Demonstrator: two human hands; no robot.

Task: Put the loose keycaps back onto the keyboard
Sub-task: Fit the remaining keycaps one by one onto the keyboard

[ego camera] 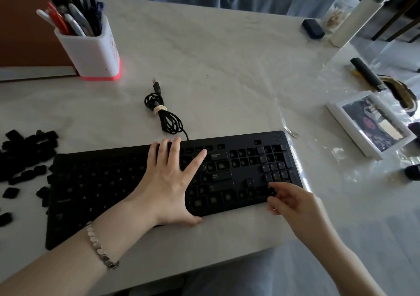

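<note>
— keycaps [27, 154], where are they at this point?
— most lie loose in a heap on the table [204, 68], just off the left end of the keyboard [102, 182], where the left arm can reach them easily. many sockets on the board are bare, so i'd judge the job is far from done.
— and the left hand [168, 182]?
— flat on the middle of the board, fingers straight and spread wide, thumb at the near edge. my guess is that it pins the board so nothing slides when a cap is pushed home.
— right hand [293, 204]?
— at the near right corner, by the bottom of the numpad [272, 161]. its fingertips [273, 185] are curled in and drawn together right over the keys. whether a cap is pinched between them i cannot tell; black on black hides it.
— why that corner?
— several caps are already seated on the numpad, so it looks as if that block is being filled.
— anything in the way?
— no. the cable [163, 116] is coiled and tied behind the board, apart from both hands.
</note>
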